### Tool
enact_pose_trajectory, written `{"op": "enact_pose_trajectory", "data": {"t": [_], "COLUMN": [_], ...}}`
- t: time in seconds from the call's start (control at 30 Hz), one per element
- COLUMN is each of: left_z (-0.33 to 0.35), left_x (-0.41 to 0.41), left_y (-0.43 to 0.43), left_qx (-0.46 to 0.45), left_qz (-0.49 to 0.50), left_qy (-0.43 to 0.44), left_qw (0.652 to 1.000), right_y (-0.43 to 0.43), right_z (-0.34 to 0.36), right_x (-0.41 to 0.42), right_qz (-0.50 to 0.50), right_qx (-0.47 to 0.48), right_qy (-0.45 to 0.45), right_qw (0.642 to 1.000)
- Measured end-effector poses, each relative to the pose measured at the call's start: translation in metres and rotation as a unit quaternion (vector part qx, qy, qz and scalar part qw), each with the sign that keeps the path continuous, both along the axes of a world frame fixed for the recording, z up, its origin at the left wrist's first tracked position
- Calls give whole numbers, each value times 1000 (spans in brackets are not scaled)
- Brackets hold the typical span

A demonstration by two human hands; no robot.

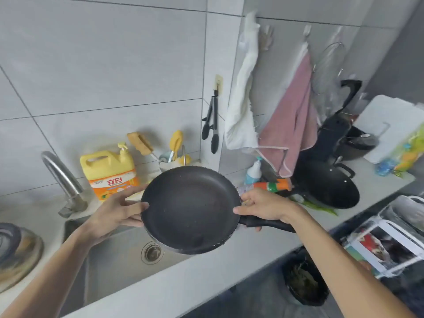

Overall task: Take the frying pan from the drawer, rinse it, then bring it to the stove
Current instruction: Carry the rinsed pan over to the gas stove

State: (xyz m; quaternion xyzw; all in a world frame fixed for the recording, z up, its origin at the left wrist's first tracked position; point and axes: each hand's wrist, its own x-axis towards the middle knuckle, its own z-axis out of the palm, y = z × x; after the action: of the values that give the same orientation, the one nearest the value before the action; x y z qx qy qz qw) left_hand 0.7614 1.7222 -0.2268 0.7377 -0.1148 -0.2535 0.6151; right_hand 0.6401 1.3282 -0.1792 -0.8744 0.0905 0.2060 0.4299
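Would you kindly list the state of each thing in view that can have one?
frying pan: held over the sink, tilted toward the camera, empty.
left hand: grip closed on the pan's left rim.
right hand: grip closed at the handle's base.
faucet: no water visibly running.
sink: empty, drain unplugged.
pink towel: hanging on a hook.
tongs: hanging, closed.
wok: resting on the counter.

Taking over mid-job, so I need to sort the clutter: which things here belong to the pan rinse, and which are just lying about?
Belongs to the job:
black round non-stick frying pan
left hand on its rim
right hand at its handle
grey sink
curved steel tap

Just lying about:
yellow detergent jug
black wok
black tongs
pink towel
white cutting board
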Motion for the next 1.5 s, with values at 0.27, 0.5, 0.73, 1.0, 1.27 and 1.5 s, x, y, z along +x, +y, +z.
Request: {"op": "enact_pose_trajectory", "data": {"t": [0.27, 0.5, 0.73, 1.0, 1.27, 1.5], "left_z": [16, 23, 38, 36, 33, 32], "left_x": [-33, -103, -203, -320, -405, -455], "left_y": [-184, -341, -479, -625, -760, -892], "left_qx": [-13, -19, -28, -16, 1, 2], "left_qz": [-172, -307, -426, -492, -565, -639], "left_qy": [7, -27, -58, -39, -39, -51], "left_qw": [985, 951, 902, 870, 824, 767], "right_y": [-101, -174, -221, -268, -316, -390], "right_z": [34, 50, 62, 66, 66, 46], "right_x": [-176, -326, -462, -600, -683, -723], "right_qz": [-187, -316, -437, -547, -631, -710], "right_qx": [-27, -65, -52, -57, -49, -43], "right_qy": [-20, -12, -35, -34, -18, -22], "right_qw": [982, 946, 897, 835, 774, 702]}}
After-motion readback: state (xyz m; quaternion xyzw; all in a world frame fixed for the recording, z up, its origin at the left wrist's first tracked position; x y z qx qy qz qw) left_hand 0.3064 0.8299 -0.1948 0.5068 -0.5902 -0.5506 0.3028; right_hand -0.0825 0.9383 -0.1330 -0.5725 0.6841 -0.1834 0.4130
